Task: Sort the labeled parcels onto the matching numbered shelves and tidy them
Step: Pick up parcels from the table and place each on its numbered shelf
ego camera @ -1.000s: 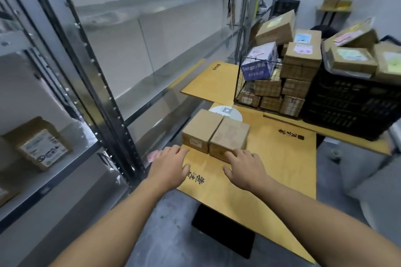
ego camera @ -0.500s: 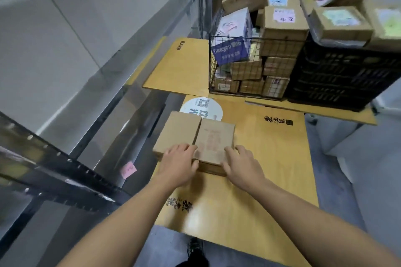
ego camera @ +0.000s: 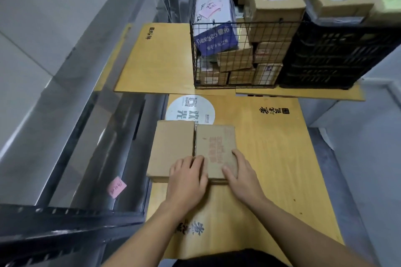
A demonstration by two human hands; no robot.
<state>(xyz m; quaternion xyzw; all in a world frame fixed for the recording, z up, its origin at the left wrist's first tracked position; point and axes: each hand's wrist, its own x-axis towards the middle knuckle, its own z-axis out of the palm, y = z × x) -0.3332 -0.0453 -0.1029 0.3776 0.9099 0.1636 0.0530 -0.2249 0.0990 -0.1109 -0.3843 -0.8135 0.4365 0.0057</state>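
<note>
At nine o'clock the metal shelf carried a pink note on its front lip. The left parcel sat right at the desk's left edge, touching the right parcel along one seam. My left grip lay across the near end of that seam, fingers loose and flat on both tops and clasping nothing. My right grip covered the right parcel's near right corner, also spread and pressing rather than closed round it.

The risk, as I judged it: a leftward shove could tip the left parcel into the gap between desk and shelf. With flat fingers only, a lift could let either box slip. Neither top showed a coloured label (just faint red print on the right one), so I might have shelved them wrongly without turning them.

The desk was yellow wood boards with black characters and a round white sticker at twelve o'clock. Beyond stood a wire basket of parcels, then at one o'clock a black crate heaped with more, and grey floor at three.
</note>
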